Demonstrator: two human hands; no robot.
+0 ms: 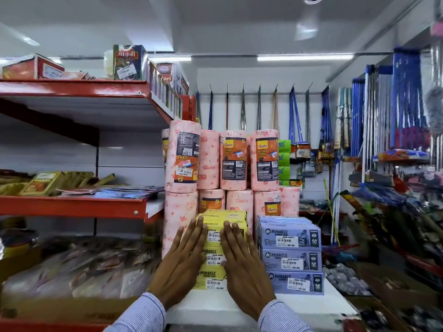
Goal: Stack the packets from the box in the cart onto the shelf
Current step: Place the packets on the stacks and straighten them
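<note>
A stack of yellow Miracle packets [214,254] stands on the white shelf [208,305] in front of me, several high. My left hand [181,262] lies flat against the stack's left front, fingers spread. My right hand [242,262] lies flat against its right front in the same way. Neither hand grips a packet. To the right, touching the same shelf, stands a stack of three blue Miracle packets [291,257]. The cart and its box are out of view.
Pink Gala kitchen towel rolls [233,161] are piled two high right behind both stacks. Red shelves [72,206] with packets and incense boxes run along the left. Brooms and mops [405,104] hang at the right and on the back wall.
</note>
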